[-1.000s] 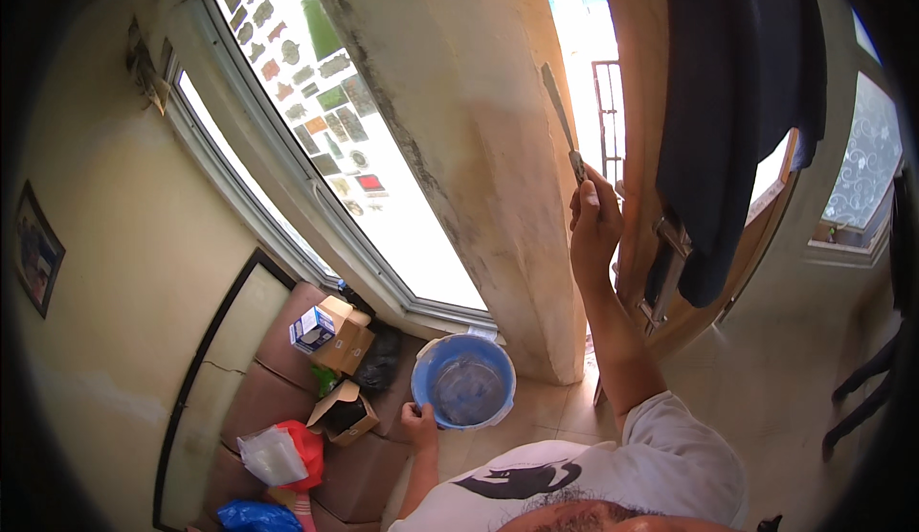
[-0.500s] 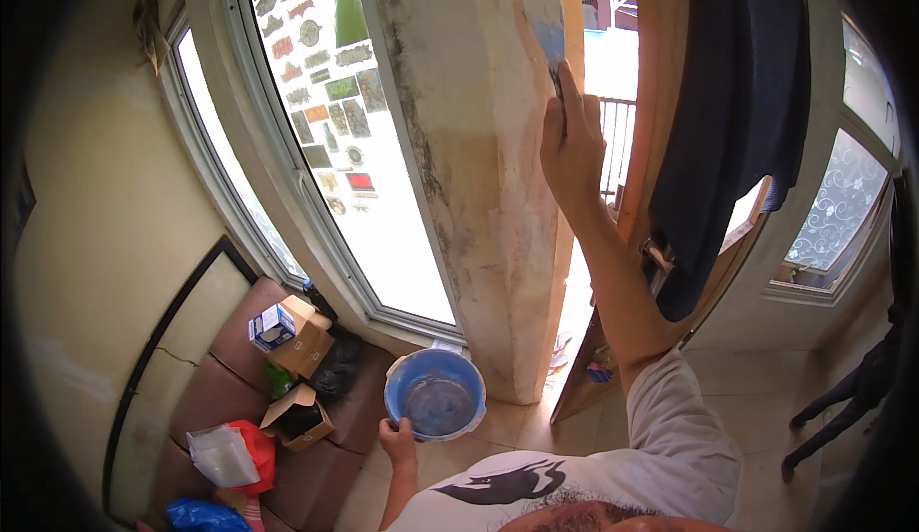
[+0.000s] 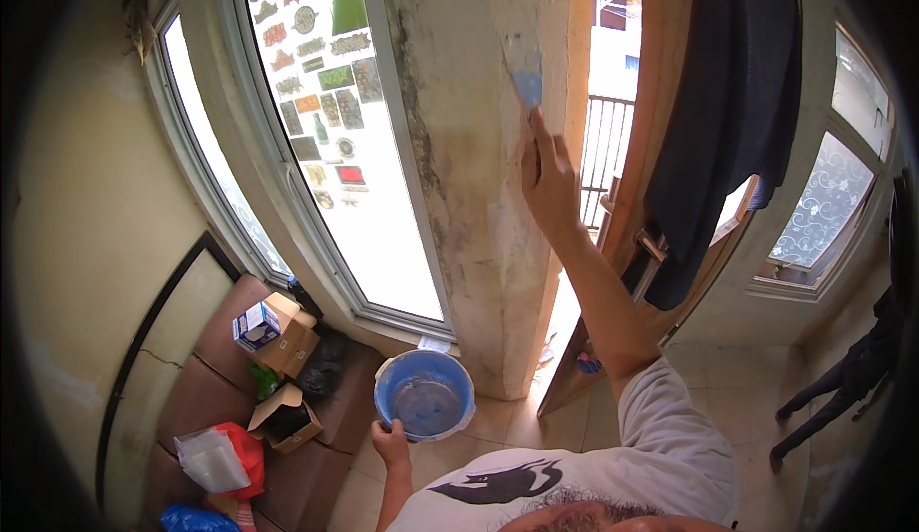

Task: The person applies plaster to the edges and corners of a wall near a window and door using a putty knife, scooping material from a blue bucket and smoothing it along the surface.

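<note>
My right hand [image 3: 553, 182] is raised, fingers wrapped round the handle of a putty knife [image 3: 526, 84]. Its wide blade looks bluish and points up, lying against the stained, patchy wall pillar [image 3: 476, 216] between the window and the doorway. Low in front of me, my left hand [image 3: 391, 444] grips the near left rim of a round blue bucket [image 3: 459, 371]. Greyish wet material [image 3: 426, 406] coats the bottom of the bucket. The fingers under the rim are partly hidden.
Left stands a brown sofa [image 3: 215, 379] with cardboard boxes [image 3: 287, 336] and plastic bags [image 3: 215, 460]. A tall window [image 3: 383, 235] adjoins the pillar. Right of it are an open wooden door [image 3: 574, 393] and hanging dark cloth [image 3: 713, 139]. Someone in dark clothes [image 3: 842, 379] is at far right.
My right hand has brought the putty knife down and a little left along the pillar. The left hand still holds the bucket; the whole view has shifted slightly.
</note>
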The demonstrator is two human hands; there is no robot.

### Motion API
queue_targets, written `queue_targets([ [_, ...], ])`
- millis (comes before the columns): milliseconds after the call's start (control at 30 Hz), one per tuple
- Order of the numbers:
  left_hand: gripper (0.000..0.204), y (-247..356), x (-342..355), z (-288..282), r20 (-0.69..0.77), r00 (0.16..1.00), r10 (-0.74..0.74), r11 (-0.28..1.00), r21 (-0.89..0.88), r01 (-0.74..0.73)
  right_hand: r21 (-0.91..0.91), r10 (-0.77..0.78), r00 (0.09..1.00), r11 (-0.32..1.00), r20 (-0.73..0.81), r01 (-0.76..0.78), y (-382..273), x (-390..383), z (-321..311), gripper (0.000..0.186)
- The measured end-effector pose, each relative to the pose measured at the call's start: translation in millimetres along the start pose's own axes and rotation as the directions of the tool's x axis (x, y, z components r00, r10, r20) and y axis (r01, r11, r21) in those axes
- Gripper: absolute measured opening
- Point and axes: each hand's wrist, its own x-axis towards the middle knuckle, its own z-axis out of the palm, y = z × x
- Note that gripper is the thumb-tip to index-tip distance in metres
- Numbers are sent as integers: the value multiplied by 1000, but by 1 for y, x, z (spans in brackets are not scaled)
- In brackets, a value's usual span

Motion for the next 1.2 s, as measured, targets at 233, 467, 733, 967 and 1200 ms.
queue_targets([
  [233,20,-17,9,-3,-10,1000,23,1000,17,-23,80,-38,998,996,-53,42,-18,18,-9,47],
  [467,20,-19,7,-3,-33,999,15,999,40,-13,2,-117,987,993,-114,118,-26,122,7,44],
  [733,21,-28,9,-5,-42,999,-8,999,31,10,-1,-69,996,998,-48,69,-19,84,19,47],
  [967,21,-10,7,-7,-30,999,39,995,89,-36,-49,59,988,997,140,-53,-7,-21,4,48],
  [1200,20,-29,17,-7,-28,999,43,997,62,-41,32,64,992,997,105,-68,-15,-35,-7,44],
])
